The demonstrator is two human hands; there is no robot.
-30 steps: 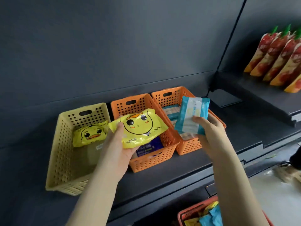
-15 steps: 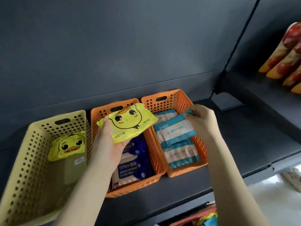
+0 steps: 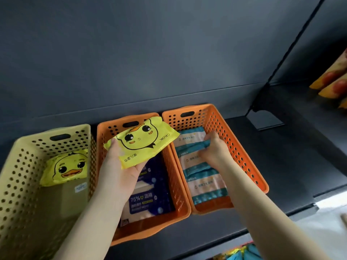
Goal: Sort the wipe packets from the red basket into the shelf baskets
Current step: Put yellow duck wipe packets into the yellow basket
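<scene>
The left hand [image 3: 120, 166] is pinching a yellow duck packet [image 3: 141, 142] over the middle orange basket [image 3: 180, 203]. Right of that basket, the right hand [image 3: 214, 150] is gripping a teal packet [image 3: 191, 145].

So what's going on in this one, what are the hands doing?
A person is sorting wipe packets into three baskets on a dark shelf. The right hand is down inside the right orange basket, pressing a teal packet onto the teal ones already stacked there. The left hand holds a yellow duck packet above the middle orange basket, which holds dark blue packets. One matching yellow packet lies in the beige basket on the left.
</scene>
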